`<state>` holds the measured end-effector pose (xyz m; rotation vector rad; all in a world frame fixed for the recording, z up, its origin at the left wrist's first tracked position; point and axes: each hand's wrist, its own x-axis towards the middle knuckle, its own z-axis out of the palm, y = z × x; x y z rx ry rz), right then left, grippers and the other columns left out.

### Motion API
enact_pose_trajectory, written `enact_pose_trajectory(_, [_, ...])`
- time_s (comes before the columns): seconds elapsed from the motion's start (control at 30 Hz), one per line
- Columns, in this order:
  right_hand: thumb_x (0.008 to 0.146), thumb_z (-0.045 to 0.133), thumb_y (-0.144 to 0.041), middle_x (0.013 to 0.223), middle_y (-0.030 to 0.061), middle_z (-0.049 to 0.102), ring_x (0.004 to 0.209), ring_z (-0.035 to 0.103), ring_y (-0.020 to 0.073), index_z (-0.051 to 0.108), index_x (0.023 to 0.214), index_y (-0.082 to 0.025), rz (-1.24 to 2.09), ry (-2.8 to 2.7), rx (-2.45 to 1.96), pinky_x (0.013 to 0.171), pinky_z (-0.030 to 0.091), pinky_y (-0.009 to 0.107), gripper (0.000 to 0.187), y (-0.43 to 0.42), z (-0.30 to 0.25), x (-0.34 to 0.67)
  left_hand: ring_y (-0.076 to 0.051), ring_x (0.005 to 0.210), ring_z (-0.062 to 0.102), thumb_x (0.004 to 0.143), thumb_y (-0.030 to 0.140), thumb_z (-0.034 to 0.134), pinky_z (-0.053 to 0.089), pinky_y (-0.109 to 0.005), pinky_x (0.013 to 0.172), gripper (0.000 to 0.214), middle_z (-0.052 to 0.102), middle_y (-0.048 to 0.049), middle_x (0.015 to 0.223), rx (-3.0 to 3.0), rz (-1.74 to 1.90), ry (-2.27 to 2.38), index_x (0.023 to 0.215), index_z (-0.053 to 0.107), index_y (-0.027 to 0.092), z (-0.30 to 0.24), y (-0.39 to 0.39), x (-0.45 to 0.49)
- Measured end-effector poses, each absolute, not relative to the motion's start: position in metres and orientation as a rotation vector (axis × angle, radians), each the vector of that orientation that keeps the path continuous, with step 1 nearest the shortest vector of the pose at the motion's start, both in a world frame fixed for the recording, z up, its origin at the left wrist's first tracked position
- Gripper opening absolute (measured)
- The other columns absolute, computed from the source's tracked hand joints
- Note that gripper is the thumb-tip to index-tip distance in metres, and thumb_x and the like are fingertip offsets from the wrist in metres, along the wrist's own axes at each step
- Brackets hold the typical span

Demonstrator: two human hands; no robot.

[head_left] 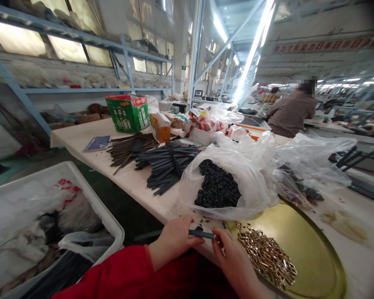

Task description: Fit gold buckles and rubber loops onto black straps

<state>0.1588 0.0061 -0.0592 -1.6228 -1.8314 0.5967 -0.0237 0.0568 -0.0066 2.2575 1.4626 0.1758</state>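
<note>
A narrow dark strap (pixel 202 234) runs across the front of the table, its tail trailing out to the left. My left hand (pixel 173 240) is closed around it, thumb on top. At the strap's right end, the fingers of my right hand (pixel 233 256) pinch the tip; whether a small part is also between them is hidden. Just beyond my hands sits a clear plastic bag (pixel 255 201) of small black rings or loops (pixel 220 185). A gold-coloured round tray (pixel 318 249) beside my right hand bears a heap of shiny gold metal links (pixel 268 255).
Bundles of black straps (pixel 165 164) and brownish strips (pixel 129 149) lie farther back, near a blue booklet (pixel 97 143) and a green carton (pixel 127 114). A white bin (pixel 120 232) with bags stands at left. Another person (pixel 289 112) sits at the back right.
</note>
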Motion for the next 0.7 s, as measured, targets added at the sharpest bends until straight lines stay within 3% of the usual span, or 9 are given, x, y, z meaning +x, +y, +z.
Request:
enact_pose_trajectory(0.1, [0.085, 0.04, -0.044, 0.085, 0.0077, 0.063, 0.075, 0.059, 0.0205, 0.057, 0.099, -0.017, 0.936, -1.516, -1.508, 0.066, 0.047, 0.034, 0.034, 0.006, -0.05, 0.144, -0.026, 0.087, 0.059, 0.081, 0.048, 0.05, 0.047, -0.038, 0.077, 0.037, 0.063, -0.0072, 0.093, 2.25, 0.213, 1.489, 0.099, 0.056, 0.016, 0.008, 0.04, -0.032])
enact_pose_trajectory(0.2, [0.078, 0.041, -0.063, 0.064, 0.0034, 0.059, 0.052, 0.053, 0.0154, 0.058, 0.095, -0.015, 1.301, -1.172, -1.35, 0.045, 0.041, 0.026, 0.054, -0.002, -0.035, 0.127, -0.026, 0.088, 0.058, 0.084, 0.036, 0.05, 0.046, -0.039, 0.079, 0.025, 0.062, -0.0079, 0.094, 2.338, 0.214, 1.554, 0.096, 0.057, 0.015, 0.012, 0.024, -0.037])
enact_pose_trajectory(0.27, [0.073, 0.044, -0.068, 0.063, 0.0032, 0.059, 0.05, 0.052, 0.0138, 0.059, 0.094, -0.014, 1.432, -0.976, -1.256, 0.045, 0.04, 0.025, 0.06, -0.012, -0.027, 0.118, -0.026, 0.09, 0.057, 0.082, 0.027, 0.052, 0.045, -0.039, 0.081, 0.021, 0.061, -0.0082, 0.096, 2.371, 0.207, 1.613, 0.098, 0.056, 0.015, 0.01, 0.015, -0.038])
enact_pose_trajectory(0.37, [0.067, 0.056, -0.066, 0.063, 0.0023, 0.059, 0.052, 0.052, 0.0126, 0.06, 0.088, -0.014, 1.488, -0.841, -1.219, 0.046, 0.04, 0.023, 0.056, -0.027, -0.022, 0.111, -0.026, 0.091, 0.055, 0.081, 0.022, 0.052, 0.044, -0.039, 0.081, 0.022, 0.06, -0.0093, 0.098, 2.392, 0.197, 1.657, 0.101, 0.056, 0.015, 0.012, 0.005, -0.04])
enact_pose_trajectory(0.47, [0.057, 0.07, -0.058, 0.056, -0.0019, 0.054, 0.048, 0.047, 0.0099, 0.058, 0.08, -0.014, 1.479, -0.828, -1.269, 0.044, 0.036, 0.021, 0.05, -0.035, -0.025, 0.111, -0.026, 0.09, 0.055, 0.081, 0.027, 0.054, 0.044, -0.039, 0.079, 0.022, 0.061, -0.0097, 0.097, 2.35, 0.233, 1.6, 0.098, 0.057, 0.014, 0.022, -0.006, -0.043])
enact_pose_trajectory(0.57, [0.058, 0.071, -0.055, 0.055, -0.0036, 0.052, 0.047, 0.045, 0.0088, 0.058, 0.083, -0.015, 1.48, -0.776, -1.29, 0.045, 0.034, 0.02, 0.05, -0.037, -0.03, 0.115, -0.023, 0.085, 0.057, 0.08, 0.031, 0.053, 0.043, -0.033, 0.075, 0.019, 0.063, -0.0057, 0.091, 2.137, 0.263, 1.376, 0.092, 0.059, 0.017, 0.034, -0.015, -0.049])
enact_pose_trajectory(0.7, [0.062, 0.066, -0.056, 0.052, -0.0047, 0.048, 0.047, 0.042, 0.0087, 0.06, 0.089, -0.013, 1.437, -0.791, -1.332, 0.045, 0.032, 0.02, 0.051, -0.033, -0.031, 0.12, -0.01, 0.055, 0.051, 0.083, 0.023, 0.038, 0.038, -0.021, 0.052, 0.024, 0.06, 0.0, 0.068, 1.514, 0.181, 1.026, 0.1, 0.055, 0.016, 0.033, -0.018, -0.054])
